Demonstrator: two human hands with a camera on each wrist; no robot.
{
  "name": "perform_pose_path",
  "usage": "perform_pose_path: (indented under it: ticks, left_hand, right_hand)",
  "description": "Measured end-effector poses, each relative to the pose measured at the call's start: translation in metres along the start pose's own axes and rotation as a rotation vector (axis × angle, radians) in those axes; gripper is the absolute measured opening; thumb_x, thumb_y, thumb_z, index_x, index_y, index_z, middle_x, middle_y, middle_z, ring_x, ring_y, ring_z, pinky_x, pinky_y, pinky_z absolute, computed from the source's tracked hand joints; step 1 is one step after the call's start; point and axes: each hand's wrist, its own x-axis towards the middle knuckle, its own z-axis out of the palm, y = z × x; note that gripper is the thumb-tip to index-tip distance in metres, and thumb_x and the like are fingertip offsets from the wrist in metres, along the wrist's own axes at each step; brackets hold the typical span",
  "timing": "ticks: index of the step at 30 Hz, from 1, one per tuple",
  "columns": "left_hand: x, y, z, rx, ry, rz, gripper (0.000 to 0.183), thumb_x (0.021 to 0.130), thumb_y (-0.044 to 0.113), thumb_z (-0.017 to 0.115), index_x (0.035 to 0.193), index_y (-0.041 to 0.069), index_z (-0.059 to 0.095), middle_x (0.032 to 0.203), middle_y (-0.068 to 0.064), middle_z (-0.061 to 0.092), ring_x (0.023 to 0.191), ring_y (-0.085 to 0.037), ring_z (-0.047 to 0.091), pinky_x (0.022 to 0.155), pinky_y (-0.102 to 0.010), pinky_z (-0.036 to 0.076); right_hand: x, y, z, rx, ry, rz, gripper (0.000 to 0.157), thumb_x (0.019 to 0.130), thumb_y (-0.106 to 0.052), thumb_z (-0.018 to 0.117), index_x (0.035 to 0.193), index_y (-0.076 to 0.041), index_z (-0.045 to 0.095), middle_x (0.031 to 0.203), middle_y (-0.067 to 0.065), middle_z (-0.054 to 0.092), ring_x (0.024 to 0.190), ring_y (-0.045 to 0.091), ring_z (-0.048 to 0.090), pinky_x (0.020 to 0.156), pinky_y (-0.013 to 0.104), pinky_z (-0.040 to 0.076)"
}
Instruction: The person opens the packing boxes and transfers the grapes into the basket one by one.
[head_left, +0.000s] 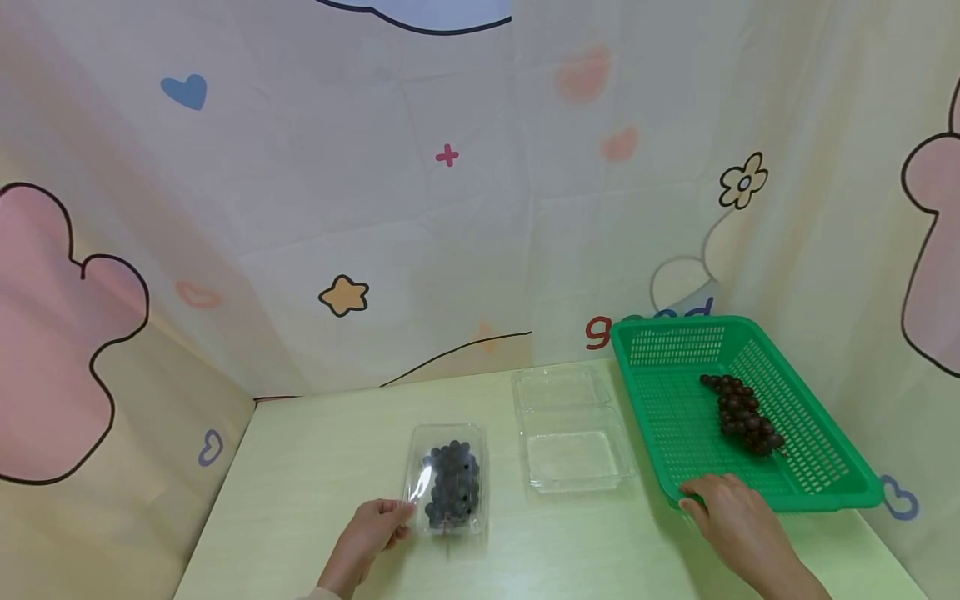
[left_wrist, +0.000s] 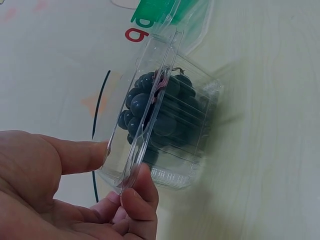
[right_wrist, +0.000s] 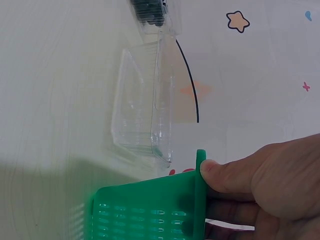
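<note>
My left hand [head_left: 372,528] pinches the near left edge of a clear plastic clamshell box [left_wrist: 172,172], thumb on top and fingers beneath. Inside the lidded box lies a bunch of dark grapes [head_left: 452,483], its stem showing in the left wrist view. My right hand [head_left: 733,525] grips the near rim of a green plastic basket [head_left: 652,442], the thumb pressed on the outer side in the right wrist view. Toward the basket's right side rests a bunch of dark reddish grapes [head_left: 742,414].
A second clear clamshell box [head_left: 576,458] stands with its lid raised between the grape box and the basket. Behind the pale table [head_left: 315,467] hangs a printed curtain [head_left: 420,200], which also runs along both sides.
</note>
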Motion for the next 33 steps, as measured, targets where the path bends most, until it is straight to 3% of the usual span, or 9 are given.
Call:
perform_pose_path:
  ticks: [16,33]
  left_hand:
    - [-0.012,-0.008,0.0,-0.038,-0.045,-0.067,0.029,0.102,0.024,0.067,0.105,-0.005,0.062,0.085,-0.008,0.064,0.074,-0.017,0.056,0.073,-0.033,0.05]
    - [-0.022,-0.013,0.004,-0.031,-0.067,-0.059,0.025,0.103,0.02,0.065,0.103,-0.004,0.06,0.084,-0.008,0.064,0.072,-0.016,0.057,0.07,-0.031,0.049]
  right_hand:
    - [0.001,-0.001,-0.001,-0.001,-0.017,0.008,0.013,0.092,-0.011,0.076,0.103,-0.004,0.077,0.099,0.009,0.074,0.091,0.035,0.065,0.073,0.052,0.056]
    - [0.0,0.0,-0.001,-0.005,-0.004,-0.001,0.013,0.092,-0.01,0.076,0.103,-0.004,0.077,0.098,0.009,0.074,0.09,0.035,0.065,0.073,0.052,0.056]
